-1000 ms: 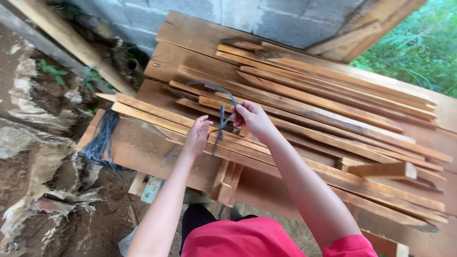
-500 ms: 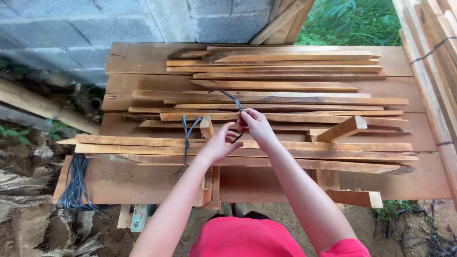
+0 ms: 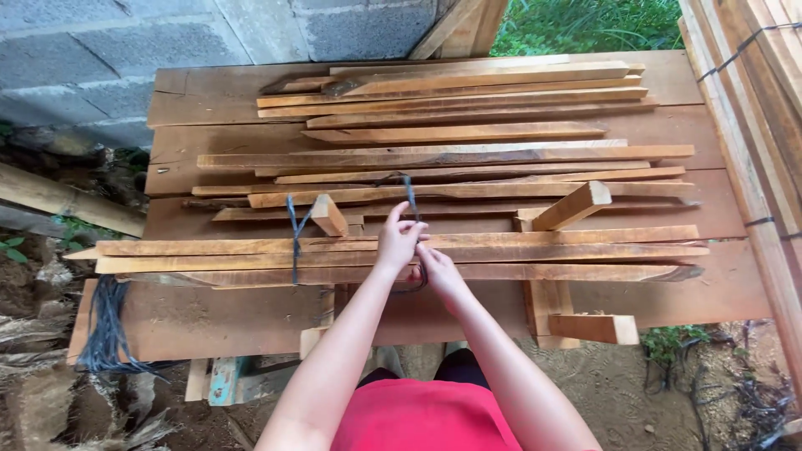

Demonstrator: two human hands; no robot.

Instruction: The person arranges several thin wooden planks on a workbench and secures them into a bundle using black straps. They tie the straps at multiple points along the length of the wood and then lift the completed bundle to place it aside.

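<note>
A bundle of long thin wooden slats [image 3: 543, 250] lies across the near part of a wooden table [image 3: 217, 317]. A dark plastic strap [image 3: 409, 192] loops around the bundle at its middle. My left hand [image 3: 398, 238] pinches the strap above the slats. My right hand [image 3: 436, 269] grips the strap's lower part at the bundle's near edge. A second dark strap [image 3: 294, 234] is tied around the same bundle further left.
More loose slats [image 3: 468, 108] are spread over the far half of the table. Short wood blocks [image 3: 572, 205] stick up among them. A bunch of dark straps [image 3: 104, 326] hangs off the left table edge. Stacked planks [image 3: 769, 117] stand right, a block wall [image 3: 125, 42] behind.
The view has swung to look straight down on the table. Both hands have moved down onto the near bundle, and the strap now loops around it.
</note>
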